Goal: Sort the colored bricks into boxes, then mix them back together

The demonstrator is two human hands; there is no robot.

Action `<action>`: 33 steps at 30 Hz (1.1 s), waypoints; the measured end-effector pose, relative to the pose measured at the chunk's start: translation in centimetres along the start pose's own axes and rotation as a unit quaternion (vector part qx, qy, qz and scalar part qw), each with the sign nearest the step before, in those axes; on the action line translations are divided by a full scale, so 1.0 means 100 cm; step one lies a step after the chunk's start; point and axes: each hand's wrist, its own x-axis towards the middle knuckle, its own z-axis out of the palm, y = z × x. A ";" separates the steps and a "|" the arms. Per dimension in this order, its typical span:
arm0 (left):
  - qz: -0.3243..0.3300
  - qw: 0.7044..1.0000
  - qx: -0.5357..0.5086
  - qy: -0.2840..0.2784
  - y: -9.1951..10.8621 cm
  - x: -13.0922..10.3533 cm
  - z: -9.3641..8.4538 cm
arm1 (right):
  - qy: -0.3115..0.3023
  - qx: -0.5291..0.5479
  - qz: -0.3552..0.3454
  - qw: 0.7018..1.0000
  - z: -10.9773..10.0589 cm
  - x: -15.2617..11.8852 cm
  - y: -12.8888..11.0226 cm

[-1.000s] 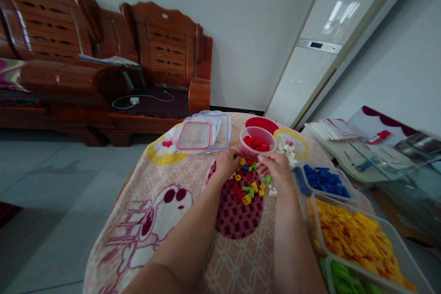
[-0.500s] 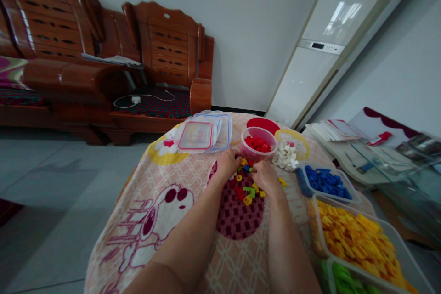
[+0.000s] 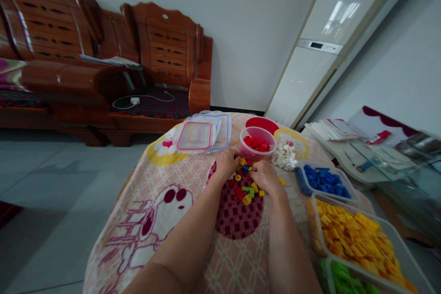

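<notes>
A small loose pile of mixed plastic building blocks [image 3: 247, 189], in red, yellow, green and blue, lies on the tablecloth. My left hand [image 3: 227, 164] is at the left of the pile, fingers curled down among the far blocks. Opposite it, my right hand [image 3: 263, 173] bends its fingers inward at the pile's right edge. Whatever the fingertips of either hand pinch is too small or hidden. Just beyond the hands stands a clear round tub [image 3: 243, 149] with red blocks [image 3: 257, 143] inside. One yellow block [image 3: 282, 181] lies apart, right of my right hand.
White blocks [image 3: 285, 156] are heaped beside the tub. Along the right stand boxes of blue blocks [image 3: 325, 182], yellow blocks [image 3: 358, 239] and green blocks [image 3: 344, 280]. Clear lids [image 3: 195, 136] and a red lid [image 3: 262, 124] lie at the far edge. A glass-topped stand [image 3: 396, 179] is at right.
A green block beside the lone yellow one, near my right wrist, no longer shows. Both hands stay nearly in place at the pile, and the view has shifted very slightly.
</notes>
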 end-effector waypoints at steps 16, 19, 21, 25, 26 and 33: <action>0.011 0.984 -0.141 0.109 0.006 -0.001 -0.008 | 0.076 0.198 0.004 0.977 -0.005 -0.001 0.009; 0.103 0.975 -0.186 0.060 0.011 -0.002 -0.010 | 0.104 0.212 -0.022 0.971 -0.006 0.001 0.008; 0.143 0.966 -0.212 0.023 0.014 -0.003 -0.009 | 0.121 0.219 -0.042 0.967 -0.006 0.001 0.008; 0.146 0.959 -0.242 -0.012 0.015 -0.003 -0.006 | 0.147 0.230 -0.060 0.960 -0.006 0.003 0.008; 0.141 0.958 -0.248 -0.019 0.014 -0.002 -0.005 | 0.153 0.235 -0.064 0.958 -0.005 0.003 0.008; 0.114 0.944 -0.297 -0.082 0.006 0.001 -0.001 | 0.156 0.259 -0.085 0.949 0.001 0.006 0.012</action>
